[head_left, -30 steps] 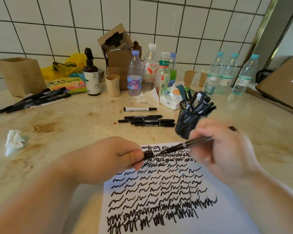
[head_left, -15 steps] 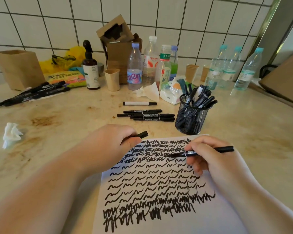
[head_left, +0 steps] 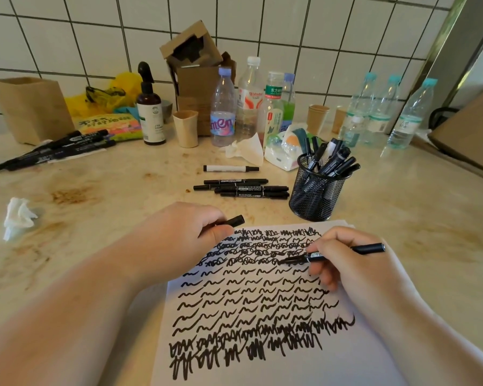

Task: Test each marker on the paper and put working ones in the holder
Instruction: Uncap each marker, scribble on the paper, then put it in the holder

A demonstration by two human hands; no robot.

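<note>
Head view, my right hand (head_left: 354, 263) pinching black marker (head_left: 332, 254), tip touching scribbled paper (head_left: 262, 302) on counter (head_left: 109, 196), my left hand (head_left: 179, 240) clamped on its cap (head_left: 234, 220), mesh holder (head_left: 317, 193) just beyond paper.

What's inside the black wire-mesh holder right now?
The black wire-mesh holder holds a bundle of black markers leaning right, one with a white barrel. Their lower ends show only dimly through the mesh; an exact count isn't possible.

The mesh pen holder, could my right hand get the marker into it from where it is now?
Probably yes: the right hand holds the marker just below the mesh pen holder, nothing lies between, though it's already crowded.
</note>
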